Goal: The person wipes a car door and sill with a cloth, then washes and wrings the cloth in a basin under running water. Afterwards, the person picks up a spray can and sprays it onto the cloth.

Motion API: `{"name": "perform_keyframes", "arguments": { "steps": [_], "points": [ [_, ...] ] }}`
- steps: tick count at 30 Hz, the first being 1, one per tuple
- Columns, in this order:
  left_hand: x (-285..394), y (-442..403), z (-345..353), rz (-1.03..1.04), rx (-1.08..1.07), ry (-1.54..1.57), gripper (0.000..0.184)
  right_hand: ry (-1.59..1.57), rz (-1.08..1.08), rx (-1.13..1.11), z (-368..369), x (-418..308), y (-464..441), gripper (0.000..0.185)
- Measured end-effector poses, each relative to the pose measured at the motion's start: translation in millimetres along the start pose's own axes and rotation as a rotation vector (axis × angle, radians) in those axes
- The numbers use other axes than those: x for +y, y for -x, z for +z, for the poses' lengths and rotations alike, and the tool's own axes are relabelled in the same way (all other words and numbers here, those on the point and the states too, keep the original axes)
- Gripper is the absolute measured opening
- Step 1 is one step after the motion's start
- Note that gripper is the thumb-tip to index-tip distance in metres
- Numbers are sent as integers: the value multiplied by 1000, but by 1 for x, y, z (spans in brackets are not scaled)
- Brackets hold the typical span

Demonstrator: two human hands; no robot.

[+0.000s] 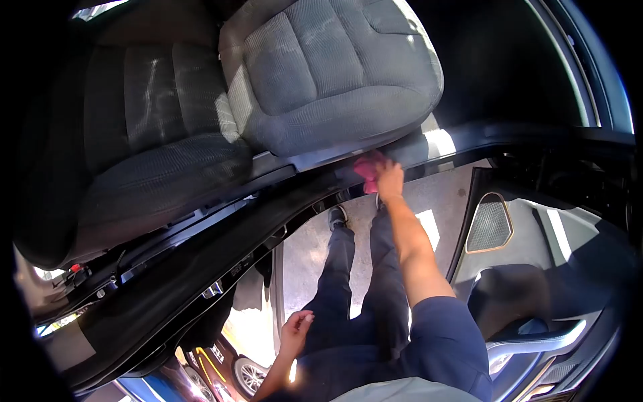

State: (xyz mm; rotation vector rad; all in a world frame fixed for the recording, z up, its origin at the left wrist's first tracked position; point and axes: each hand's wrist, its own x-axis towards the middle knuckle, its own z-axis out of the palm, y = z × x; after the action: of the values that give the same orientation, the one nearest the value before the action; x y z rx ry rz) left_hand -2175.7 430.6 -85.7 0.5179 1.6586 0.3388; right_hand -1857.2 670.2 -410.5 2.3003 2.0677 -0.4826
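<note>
Right hand (390,177) is closed around a pink cloth (366,169) at the door sill (268,208), slightly above and right of frame centre, which should handle light, soft and limp, best gripped bunched.

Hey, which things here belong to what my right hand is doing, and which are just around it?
Part of the job:
- pink cloth
- right hand, holding it
- door sill, where the cloth is

Just around:
- car seat
- speaker grille
- car wheel
</note>
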Motion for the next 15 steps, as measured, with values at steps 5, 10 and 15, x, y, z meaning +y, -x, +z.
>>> {"name": "perform_keyframes", "arguments": {
  "steps": [5, 10, 15],
  "points": [
    [23, -1, 9, 169, -117, -88, 23, -427, 767, 18, -25, 124, 41, 50],
    [78, -30, 49, 459, -328, -234, 24, -1528, 796, 235, -97, 117, 205, 58],
    [101, -24, 109, 159, -565, -177, 32, -1813, 675, 340, -270, -20, 339, 55]
  ]
}}
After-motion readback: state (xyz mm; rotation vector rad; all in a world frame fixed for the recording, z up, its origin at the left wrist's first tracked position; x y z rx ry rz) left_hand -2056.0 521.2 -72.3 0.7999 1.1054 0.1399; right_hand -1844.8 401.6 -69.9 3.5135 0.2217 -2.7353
